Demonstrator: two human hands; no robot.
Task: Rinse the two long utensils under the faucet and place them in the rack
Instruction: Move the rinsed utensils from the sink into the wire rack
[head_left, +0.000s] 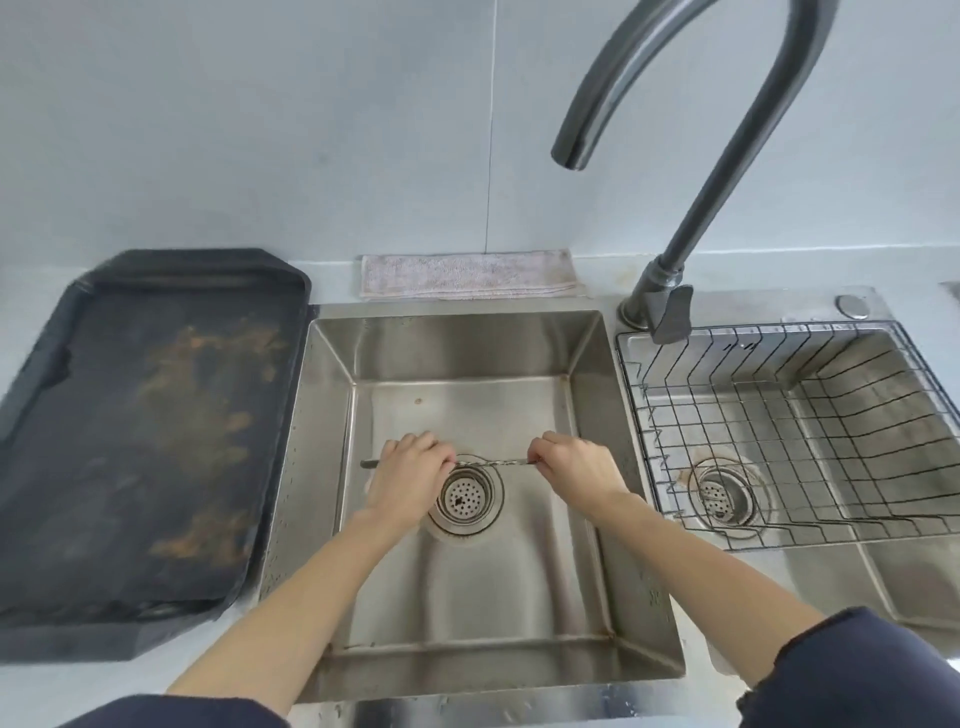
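Over the drain (464, 498), left hand (410, 475) and right hand (576, 470) grasp a utensil (493, 462), its ends hidden.

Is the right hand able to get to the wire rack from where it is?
Probably yes. The right hand is in the left basin gripping the long utensils, and the wire rack sits in the next basin on its side. Only the low divider lies between, and the rack's top is open.

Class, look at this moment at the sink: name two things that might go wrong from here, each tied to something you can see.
1. Both hands, left hand and right hand, hold the thin utensils right above the drain strainer; a slip could drop them there.
2. The wire rack has wide gaps, so slim utensils might fall through into the basin below.
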